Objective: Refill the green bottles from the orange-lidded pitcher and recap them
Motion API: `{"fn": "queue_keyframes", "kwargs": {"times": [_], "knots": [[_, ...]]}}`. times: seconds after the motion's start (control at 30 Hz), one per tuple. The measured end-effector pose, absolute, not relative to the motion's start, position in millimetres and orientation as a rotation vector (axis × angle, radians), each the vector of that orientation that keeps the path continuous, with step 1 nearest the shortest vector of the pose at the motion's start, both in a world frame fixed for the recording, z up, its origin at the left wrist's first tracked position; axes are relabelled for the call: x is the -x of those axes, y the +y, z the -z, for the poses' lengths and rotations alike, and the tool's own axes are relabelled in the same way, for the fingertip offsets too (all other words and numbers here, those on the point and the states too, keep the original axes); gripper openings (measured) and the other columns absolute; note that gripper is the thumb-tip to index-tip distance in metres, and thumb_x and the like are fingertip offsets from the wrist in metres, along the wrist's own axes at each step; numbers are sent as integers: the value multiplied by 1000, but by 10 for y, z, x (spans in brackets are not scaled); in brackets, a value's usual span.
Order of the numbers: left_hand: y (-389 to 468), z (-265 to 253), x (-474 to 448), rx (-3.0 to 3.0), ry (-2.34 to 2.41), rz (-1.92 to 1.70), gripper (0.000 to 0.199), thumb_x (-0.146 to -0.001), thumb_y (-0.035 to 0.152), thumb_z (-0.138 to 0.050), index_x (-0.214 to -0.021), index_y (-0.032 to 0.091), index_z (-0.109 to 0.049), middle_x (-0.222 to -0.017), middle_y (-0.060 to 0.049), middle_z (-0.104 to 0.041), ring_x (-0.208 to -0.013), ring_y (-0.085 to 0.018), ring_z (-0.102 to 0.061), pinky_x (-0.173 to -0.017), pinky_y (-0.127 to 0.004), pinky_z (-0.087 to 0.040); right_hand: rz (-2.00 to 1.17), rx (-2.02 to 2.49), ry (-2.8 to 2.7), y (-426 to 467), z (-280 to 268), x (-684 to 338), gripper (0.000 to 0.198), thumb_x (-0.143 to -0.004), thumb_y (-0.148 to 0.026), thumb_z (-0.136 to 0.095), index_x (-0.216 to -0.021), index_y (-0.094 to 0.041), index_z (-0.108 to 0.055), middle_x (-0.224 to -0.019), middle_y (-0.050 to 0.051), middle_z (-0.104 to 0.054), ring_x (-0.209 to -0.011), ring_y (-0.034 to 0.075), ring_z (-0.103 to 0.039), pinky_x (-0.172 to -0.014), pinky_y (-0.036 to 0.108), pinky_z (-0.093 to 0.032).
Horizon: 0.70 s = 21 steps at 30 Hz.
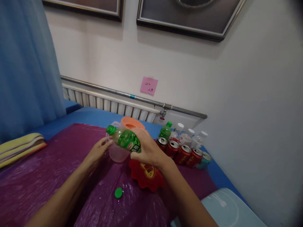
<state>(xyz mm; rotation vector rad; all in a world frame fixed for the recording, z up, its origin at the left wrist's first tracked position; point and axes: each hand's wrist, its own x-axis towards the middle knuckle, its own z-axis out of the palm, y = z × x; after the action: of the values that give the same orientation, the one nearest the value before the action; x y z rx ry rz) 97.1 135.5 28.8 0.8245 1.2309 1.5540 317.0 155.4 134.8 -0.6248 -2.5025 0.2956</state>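
Note:
My right hand [146, 146] is wrapped round a green-labelled drink bottle [129, 140]. The bottle lies nearly on its side, its green-topped neck pointing left above a translucent plastic jug [118, 154]. Whether liquid flows from it I cannot tell. At the jug's left side, my left hand [101, 147] has its fingers closed on the jug's edge or handle, partly hidden by the bottle neck. A loose green bottle cap [118, 192] rests on the purple plastic sheet [99, 201] below the jug. Under my right wrist lies a red scalloped mat [148, 176] with a gold print.
An orange basin [132, 122] stands behind the jug. To the right are several drink cans [184, 153] in front of several bottles [186, 137]. Folded yellow towels [21, 146] lie left, a pale blue stool-like surface [224, 208] front right. A radiator [106, 104] lines the wall.

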Motion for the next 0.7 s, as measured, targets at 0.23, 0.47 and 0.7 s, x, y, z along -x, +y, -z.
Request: {"fn": "queue_keyframes", "kwargs": {"times": [0.23, 0.47, 0.7], "knots": [[1441, -72, -1034, -744, 1175, -1409, 68, -48, 24, -83, -114, 17, -67, -125, -13, -68, -108, -28, -65, -81, -30, -52, -358, 748, -2345, 1706, -1257, -3305, 69, -67, -18, -65, -135, -17, -51, -137, 13, -60, -129, 31, -52, -111, 50, -40], [1503, -116, -1052, -636, 1033, -1430, 79, -44, 11, -82, -121, 13, -64, -110, -13, -73, -88, -22, -69, -74, -28, -54, -367, 822, -2217, 1709, -1238, -3279, 73, -65, -21, -63, -136, -12, -52, -136, 16, -60, -129, 32, -52, -114, 49, -35], [1454, -369, -1012, -452, 820, -1726, 32, -79, 34, -73, -107, 19, -71, -111, -6, -74, -93, -18, -69, -76, -24, -59, -380, 906, -1930, 1431, -1572, -3241, 72, -64, -29, -67, -134, -19, -54, -130, 10, -64, -119, 33, -56, -103, 49, -47]]}}
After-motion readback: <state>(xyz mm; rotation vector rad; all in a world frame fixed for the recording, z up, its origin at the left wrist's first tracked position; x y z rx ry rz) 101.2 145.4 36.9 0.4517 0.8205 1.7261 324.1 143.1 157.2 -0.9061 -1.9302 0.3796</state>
